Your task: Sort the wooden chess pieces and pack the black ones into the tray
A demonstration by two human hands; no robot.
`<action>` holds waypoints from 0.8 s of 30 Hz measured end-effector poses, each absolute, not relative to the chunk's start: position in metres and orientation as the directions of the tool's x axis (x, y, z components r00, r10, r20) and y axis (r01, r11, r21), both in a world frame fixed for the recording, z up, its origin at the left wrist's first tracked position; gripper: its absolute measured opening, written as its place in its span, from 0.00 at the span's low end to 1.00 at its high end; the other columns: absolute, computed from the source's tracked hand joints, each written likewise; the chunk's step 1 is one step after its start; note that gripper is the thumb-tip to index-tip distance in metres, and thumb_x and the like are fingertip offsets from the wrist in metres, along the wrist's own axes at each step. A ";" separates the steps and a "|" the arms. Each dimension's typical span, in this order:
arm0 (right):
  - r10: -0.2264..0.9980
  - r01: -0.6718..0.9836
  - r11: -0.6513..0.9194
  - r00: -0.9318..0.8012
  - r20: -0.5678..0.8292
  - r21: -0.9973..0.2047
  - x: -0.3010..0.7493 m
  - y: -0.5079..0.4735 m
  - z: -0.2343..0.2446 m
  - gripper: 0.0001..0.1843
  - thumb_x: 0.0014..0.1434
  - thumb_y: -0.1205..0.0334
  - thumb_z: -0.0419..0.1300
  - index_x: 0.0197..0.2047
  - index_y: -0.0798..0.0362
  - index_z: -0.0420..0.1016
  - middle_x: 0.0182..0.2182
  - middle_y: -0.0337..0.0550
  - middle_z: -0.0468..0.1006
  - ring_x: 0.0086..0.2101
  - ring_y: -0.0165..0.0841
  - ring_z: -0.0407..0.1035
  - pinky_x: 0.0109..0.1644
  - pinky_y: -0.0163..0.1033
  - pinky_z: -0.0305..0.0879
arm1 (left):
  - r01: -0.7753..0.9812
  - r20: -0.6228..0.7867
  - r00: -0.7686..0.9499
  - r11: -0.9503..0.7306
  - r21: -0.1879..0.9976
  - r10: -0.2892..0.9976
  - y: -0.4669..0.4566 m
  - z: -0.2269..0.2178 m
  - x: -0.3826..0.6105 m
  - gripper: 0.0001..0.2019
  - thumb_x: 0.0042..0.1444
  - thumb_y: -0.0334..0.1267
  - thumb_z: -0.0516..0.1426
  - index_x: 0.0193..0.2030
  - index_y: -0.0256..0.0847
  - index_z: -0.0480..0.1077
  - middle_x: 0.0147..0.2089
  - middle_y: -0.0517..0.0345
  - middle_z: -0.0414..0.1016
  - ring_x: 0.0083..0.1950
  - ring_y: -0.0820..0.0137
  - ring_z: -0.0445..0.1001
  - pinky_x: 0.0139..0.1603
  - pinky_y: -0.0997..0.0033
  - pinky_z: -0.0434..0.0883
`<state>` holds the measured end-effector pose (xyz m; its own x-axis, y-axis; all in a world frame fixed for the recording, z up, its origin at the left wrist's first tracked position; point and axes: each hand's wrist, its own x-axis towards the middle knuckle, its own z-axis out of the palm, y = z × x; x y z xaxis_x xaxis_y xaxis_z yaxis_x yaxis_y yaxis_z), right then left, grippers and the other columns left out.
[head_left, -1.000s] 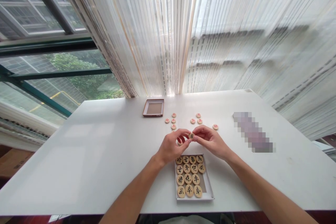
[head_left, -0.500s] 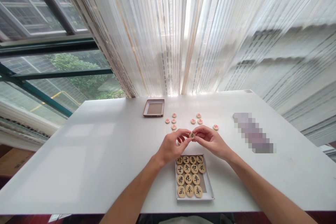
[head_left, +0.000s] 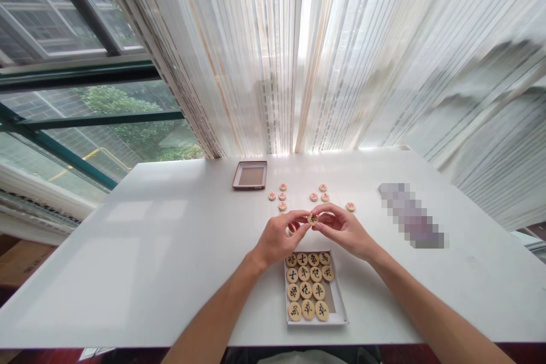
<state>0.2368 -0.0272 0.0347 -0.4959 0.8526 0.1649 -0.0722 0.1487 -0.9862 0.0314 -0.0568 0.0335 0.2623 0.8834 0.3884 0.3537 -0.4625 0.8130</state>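
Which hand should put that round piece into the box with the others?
Probably the right hand. Both hands pinch the chess piece, but the box's only bare spots run down its right side, nearer that hand. The left hand would have to cross over.

Round wooden chess piece (head_left: pixel 312 219), black-marked, pinched above the table.

Left hand (head_left: pixel 277 237) and right hand (head_left: pixel 344 231) pinch chess piece (head_left: pixel 312 219) above box (head_left: pixel 339 296).

Bright backlit curtain (head_left: pixel 341 51) daylight, sharp centre (edges warped)
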 end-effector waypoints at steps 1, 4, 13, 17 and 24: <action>0.851 -0.076 0.152 -0.497 0.169 -0.986 0.237 -0.027 0.035 0.14 0.60 0.55 0.66 0.47 0.49 0.74 0.46 0.45 0.76 0.44 0.40 0.77 0.52 0.48 0.74 | 0.354 0.388 0.264 -0.463 0.813 0.883 -0.057 0.034 0.031 0.13 0.63 0.36 0.59 0.54 0.44 0.73 0.46 0.55 0.81 0.39 0.70 0.79 0.38 0.72 0.75; 0.845 -0.075 0.151 -0.508 0.168 -0.986 0.237 -0.026 0.034 0.13 0.61 0.56 0.66 0.48 0.49 0.74 0.46 0.45 0.76 0.45 0.39 0.76 0.52 0.47 0.73 | 0.357 0.386 0.266 -0.462 0.812 0.883 -0.056 0.034 0.031 0.13 0.63 0.36 0.59 0.54 0.43 0.73 0.45 0.55 0.81 0.37 0.71 0.78 0.38 0.72 0.75; 0.862 -0.062 0.109 -0.491 0.125 -0.992 0.238 -0.027 0.033 0.11 0.59 0.57 0.67 0.43 0.51 0.74 0.38 0.42 0.79 0.42 0.36 0.76 0.48 0.42 0.73 | 0.333 0.396 0.260 -0.466 0.819 0.881 -0.057 0.030 0.032 0.11 0.61 0.38 0.61 0.50 0.42 0.74 0.43 0.57 0.81 0.35 0.73 0.76 0.38 0.73 0.75; 0.868 -0.061 0.113 -0.480 0.128 -0.992 0.237 -0.028 0.036 0.09 0.60 0.57 0.67 0.40 0.52 0.74 0.36 0.41 0.78 0.39 0.35 0.76 0.46 0.42 0.73 | 0.321 0.401 0.273 -0.475 0.819 0.875 -0.057 0.029 0.034 0.09 0.61 0.37 0.61 0.48 0.42 0.74 0.43 0.58 0.81 0.35 0.74 0.77 0.37 0.74 0.74; 0.868 0.015 0.161 -0.479 0.134 -0.987 0.240 -0.028 0.042 0.11 0.63 0.54 0.63 0.44 0.51 0.75 0.35 0.42 0.79 0.35 0.34 0.77 0.41 0.40 0.73 | 0.354 0.412 0.265 -0.486 0.799 0.872 -0.057 0.029 0.033 0.09 0.61 0.39 0.60 0.48 0.41 0.74 0.41 0.56 0.81 0.35 0.73 0.77 0.36 0.73 0.75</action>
